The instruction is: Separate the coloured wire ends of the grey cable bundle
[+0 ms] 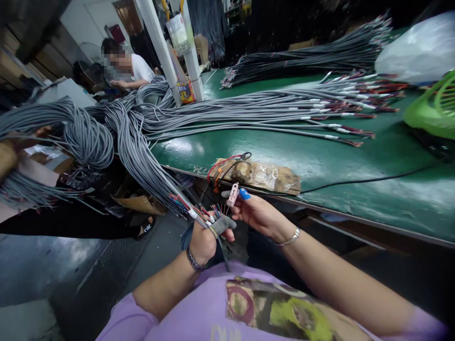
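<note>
My left hand (208,237), with grey finger covers, is closed around the end of a grey cable (194,213) whose thin coloured wires (220,210) fan out above the fingers. Just right of those wires, my right hand (254,210) pinches a small pale pink piece (232,194) with dark marks; a blue cover wraps its thumb. Beyond both hands, a wooden block (268,177) lies at the table's edge, with red and black leads and an orange tie at its left end. More grey cables hang over the edge beside my left hand.
The green table (355,166) carries long grey cables (249,106), a black cable bundle (305,64), a white plastic bag (419,49) and a green basket (432,106). Coiled cables (85,137) lie left. A person (140,68) sits behind; another stands at far left.
</note>
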`<act>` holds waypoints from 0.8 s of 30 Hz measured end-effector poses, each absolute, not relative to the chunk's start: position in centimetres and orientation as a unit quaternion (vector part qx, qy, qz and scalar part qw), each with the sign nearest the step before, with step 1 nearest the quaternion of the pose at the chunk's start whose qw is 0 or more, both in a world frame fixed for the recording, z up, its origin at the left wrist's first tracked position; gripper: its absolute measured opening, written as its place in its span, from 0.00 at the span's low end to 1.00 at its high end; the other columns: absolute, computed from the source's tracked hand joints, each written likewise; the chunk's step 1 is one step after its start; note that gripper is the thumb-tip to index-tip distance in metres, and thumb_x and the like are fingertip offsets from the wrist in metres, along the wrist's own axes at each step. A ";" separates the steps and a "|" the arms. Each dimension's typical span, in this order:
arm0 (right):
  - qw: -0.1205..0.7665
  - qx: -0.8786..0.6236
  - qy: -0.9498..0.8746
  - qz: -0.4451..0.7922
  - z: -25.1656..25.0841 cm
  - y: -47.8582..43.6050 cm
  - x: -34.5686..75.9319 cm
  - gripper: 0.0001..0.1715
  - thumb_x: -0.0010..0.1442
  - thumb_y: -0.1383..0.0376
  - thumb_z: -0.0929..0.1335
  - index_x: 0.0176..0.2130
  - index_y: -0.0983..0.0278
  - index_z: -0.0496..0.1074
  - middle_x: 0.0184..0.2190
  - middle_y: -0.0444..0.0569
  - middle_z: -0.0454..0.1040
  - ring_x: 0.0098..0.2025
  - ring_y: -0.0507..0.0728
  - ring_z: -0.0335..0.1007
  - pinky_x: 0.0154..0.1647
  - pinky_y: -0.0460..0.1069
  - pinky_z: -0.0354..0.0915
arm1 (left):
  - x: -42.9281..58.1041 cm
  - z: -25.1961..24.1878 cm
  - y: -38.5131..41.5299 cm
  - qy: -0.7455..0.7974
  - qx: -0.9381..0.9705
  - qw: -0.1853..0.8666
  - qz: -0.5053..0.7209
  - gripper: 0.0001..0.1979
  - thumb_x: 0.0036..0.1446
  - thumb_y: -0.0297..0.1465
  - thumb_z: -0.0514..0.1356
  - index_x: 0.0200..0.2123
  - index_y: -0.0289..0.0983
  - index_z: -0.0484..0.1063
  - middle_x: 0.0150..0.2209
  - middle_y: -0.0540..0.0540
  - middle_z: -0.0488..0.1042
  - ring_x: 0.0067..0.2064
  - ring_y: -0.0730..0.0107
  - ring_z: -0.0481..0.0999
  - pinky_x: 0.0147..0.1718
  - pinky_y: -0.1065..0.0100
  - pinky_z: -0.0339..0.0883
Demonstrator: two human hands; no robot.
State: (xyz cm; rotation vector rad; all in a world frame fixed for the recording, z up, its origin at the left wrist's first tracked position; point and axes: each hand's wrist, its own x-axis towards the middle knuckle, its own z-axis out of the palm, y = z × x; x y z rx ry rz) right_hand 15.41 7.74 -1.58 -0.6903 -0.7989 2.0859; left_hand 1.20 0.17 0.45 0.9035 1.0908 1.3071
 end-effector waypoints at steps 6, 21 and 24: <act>0.506 -0.369 -0.440 0.644 -1.3 7.5 14.5 0.28 0.51 0.42 0.68 0.23 0.64 0.72 0.19 0.44 0.66 0.22 0.50 0.57 0.25 0.47 0.57 | 1.7 0.8 0.8 0.456 0.382 0.580 0.557 0.14 0.46 0.41 0.67 0.24 0.34 0.77 0.16 0.48 0.73 0.17 0.73 0.70 0.19 0.71 0.66; 0.485 -0.270 -0.231 0.799 -1.7 7.9 13.2 0.25 0.42 0.46 0.75 0.31 0.63 0.77 0.24 0.45 0.73 0.25 0.51 0.64 0.28 0.47 0.64 | 1.9 0.3 1.4 0.476 0.373 0.591 0.533 0.15 0.42 0.41 0.68 0.22 0.32 0.76 0.15 0.48 0.71 0.16 0.74 0.69 0.18 0.71 0.66; 0.472 -0.261 -0.214 0.814 -1.7 7.8 13.4 0.25 0.47 0.44 0.72 0.30 0.63 0.75 0.23 0.45 0.72 0.25 0.51 0.64 0.27 0.46 0.65 | 1.9 0.3 1.0 0.486 0.382 0.578 0.533 0.17 0.43 0.42 0.68 0.22 0.32 0.75 0.15 0.49 0.71 0.16 0.74 0.69 0.18 0.71 0.65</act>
